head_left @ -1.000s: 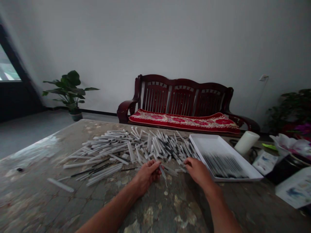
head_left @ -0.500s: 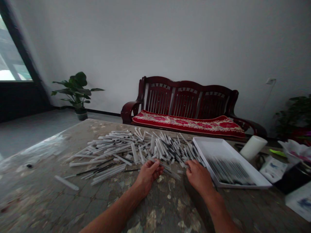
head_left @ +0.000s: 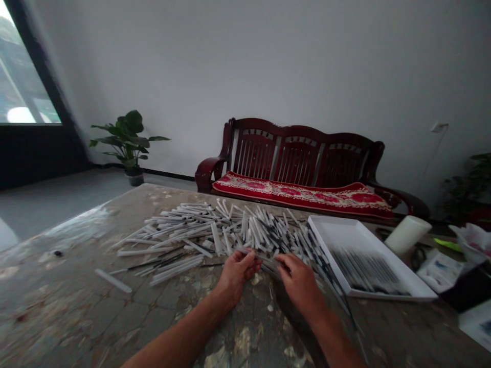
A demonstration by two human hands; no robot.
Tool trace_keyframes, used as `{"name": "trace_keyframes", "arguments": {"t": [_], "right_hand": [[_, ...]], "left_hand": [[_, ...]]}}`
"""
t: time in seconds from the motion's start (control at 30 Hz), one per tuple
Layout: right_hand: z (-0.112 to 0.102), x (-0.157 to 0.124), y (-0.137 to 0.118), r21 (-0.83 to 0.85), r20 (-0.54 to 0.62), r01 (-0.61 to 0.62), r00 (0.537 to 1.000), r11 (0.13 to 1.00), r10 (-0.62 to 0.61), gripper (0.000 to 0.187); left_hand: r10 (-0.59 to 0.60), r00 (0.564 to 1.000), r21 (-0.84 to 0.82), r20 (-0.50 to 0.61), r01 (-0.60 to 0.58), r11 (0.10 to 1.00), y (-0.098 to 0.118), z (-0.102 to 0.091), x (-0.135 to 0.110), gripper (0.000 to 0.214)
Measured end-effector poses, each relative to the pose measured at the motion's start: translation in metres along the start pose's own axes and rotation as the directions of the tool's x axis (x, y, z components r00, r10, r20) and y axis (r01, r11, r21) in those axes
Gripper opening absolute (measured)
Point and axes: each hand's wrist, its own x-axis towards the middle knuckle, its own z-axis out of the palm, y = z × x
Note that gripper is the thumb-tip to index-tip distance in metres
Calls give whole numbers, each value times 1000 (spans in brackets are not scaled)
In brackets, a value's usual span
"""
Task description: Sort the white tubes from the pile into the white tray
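Note:
Between the thumb and fingers of my left hand (head_left: 240, 268) is a thin translucent pen barrel (head_left: 264, 256), pointing right. My right hand (head_left: 297, 276) is closed, its fingertips pinched at the barrel's right end; whether they hold the barrel or a small part at its tip is too blurred to tell. Just beyond both hands spreads a heap of whitish pen barrels (head_left: 184, 230) mixed with black thin pen parts. To the right of my right hand, a white shallow box (head_left: 355, 230) holds a row of pens (head_left: 368, 271) lying side by side.
One loose barrel (head_left: 113, 281) and a small black piece (head_left: 58, 253) lie left on the patterned table (head_left: 172, 317). Beyond the box stand a white roll (head_left: 408, 232) and a small printed carton (head_left: 439, 271). A wooden bench (head_left: 295, 158) stands behind the table, a potted plant (head_left: 132, 138) at left.
My right hand has moved left, from the heap's edge to the barrel held in my left hand. The left hand stays in place. The view has shifted slightly left.

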Motion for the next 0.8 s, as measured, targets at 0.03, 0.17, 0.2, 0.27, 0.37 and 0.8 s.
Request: {"name": "trace_keyframes", "arguments": {"t": [0.03,0.17,0.2,0.27,0.37,0.8], "right_hand": [[-1,0,0,-6,-2,1,1000,1000,-1,28],[-2,0,1,-31,-7,-27,1000,999,27,29],[-2,0,1,-27,-2,-29,1000,999,29,28],[-1,0,0,-9,12,-23,1000,1000,23,27],[1,0,-1,20,22,-5,1000,1000,5,26],[5,-2,0,55,-10,11,1000,998,-10,22]], "left_hand": [[-1,1000,2,-7,1,1000,0,0,0,30],[4,999,4,-36,-4,1000,1,1,-1,29],[4,999,8,-32,-4,1000,2,1,-1,29],[7,1000,17,-18,-6,1000,2,2,-2,29],[22,1000,31,-11,-22,999,2,3,-3,30],[51,996,44,-72,-48,998,4,1,-4,29]]}}
